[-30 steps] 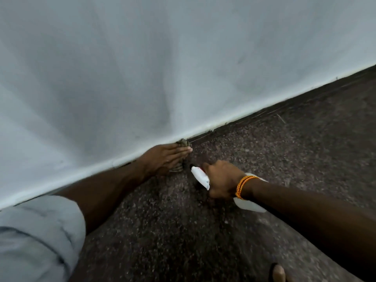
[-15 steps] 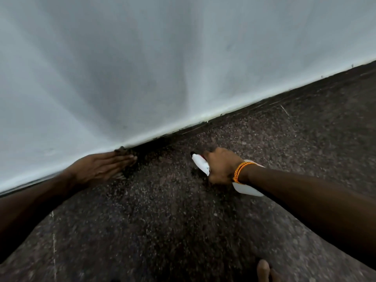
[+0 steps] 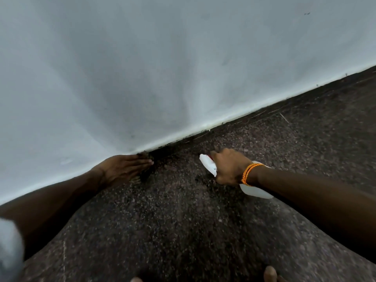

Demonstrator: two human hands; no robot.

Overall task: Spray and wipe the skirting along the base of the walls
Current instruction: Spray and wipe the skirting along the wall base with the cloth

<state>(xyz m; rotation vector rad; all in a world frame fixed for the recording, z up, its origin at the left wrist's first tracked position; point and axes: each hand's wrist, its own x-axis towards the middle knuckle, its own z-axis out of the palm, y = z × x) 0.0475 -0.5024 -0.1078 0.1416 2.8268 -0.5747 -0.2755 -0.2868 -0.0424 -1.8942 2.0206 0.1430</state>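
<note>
A white wall meets a dark speckled floor along a thin dark skirting line that runs diagonally up to the right. My left hand lies flat with fingers together, pressing a dark cloth against the base of the wall; only the cloth's edges show past the fingers. My right hand, with an orange thread band at the wrist, grips a white spray bottle low over the floor, its nozzle end pointing left toward the wall.
The white wall fills the upper half. Dark speckled floor spreads below. Toes of my feet show at the bottom edge. A pale sleeve sits at the lower left.
My left hand with the cloth slid left along the wall base, then back a little to the right. The right hand and bottle stayed about where they were.
</note>
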